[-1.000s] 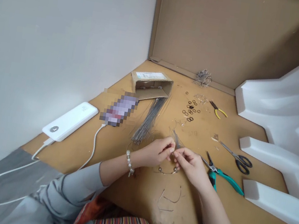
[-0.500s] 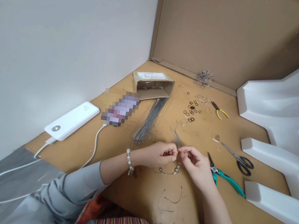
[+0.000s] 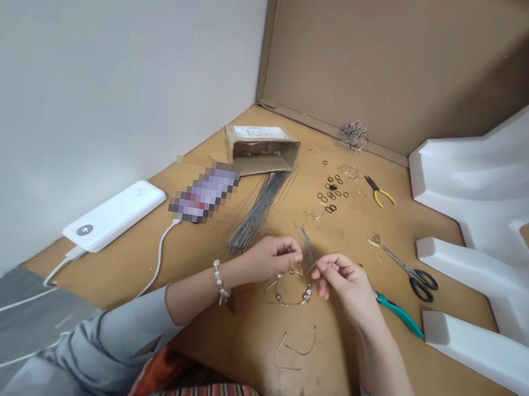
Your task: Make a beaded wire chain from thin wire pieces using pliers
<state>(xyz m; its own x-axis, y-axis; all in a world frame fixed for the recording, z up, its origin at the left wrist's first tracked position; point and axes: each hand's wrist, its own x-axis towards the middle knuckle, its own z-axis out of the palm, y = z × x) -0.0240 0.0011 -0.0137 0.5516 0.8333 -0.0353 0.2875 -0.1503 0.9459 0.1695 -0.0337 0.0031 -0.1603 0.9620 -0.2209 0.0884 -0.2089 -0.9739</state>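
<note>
A wire ring strung with shiny beads (image 3: 307, 293) hangs just above the table between my hands. My left hand (image 3: 272, 259) pinches it near its upper edge, fingertips closed. A little to the right, my right hand (image 3: 345, 284) has thumb and forefinger pressed together on a thin wire; whether this wire belongs to the ring I cannot tell. A small bunch of straight grey wires (image 3: 306, 244) lies just beyond my fingers. Bent wire pieces (image 3: 296, 350) rest nearer to me. Teal-handled pliers (image 3: 400, 314) lie partly hidden behind my right hand.
Scissors (image 3: 409, 272) and yellow-handled pliers (image 3: 379, 193) lie on the right. Several black rings (image 3: 332, 196) are scattered ahead. An opened cardboard box (image 3: 263, 147), a wire bundle (image 3: 255, 220), a blurred-out phone (image 3: 207, 194) and a white power bank (image 3: 114, 215) are leftward. White foam (image 3: 469, 337) borders the right.
My hands, close together before, have moved apart. More of the beaded ring shows between them, and the whole view has shifted slightly.
</note>
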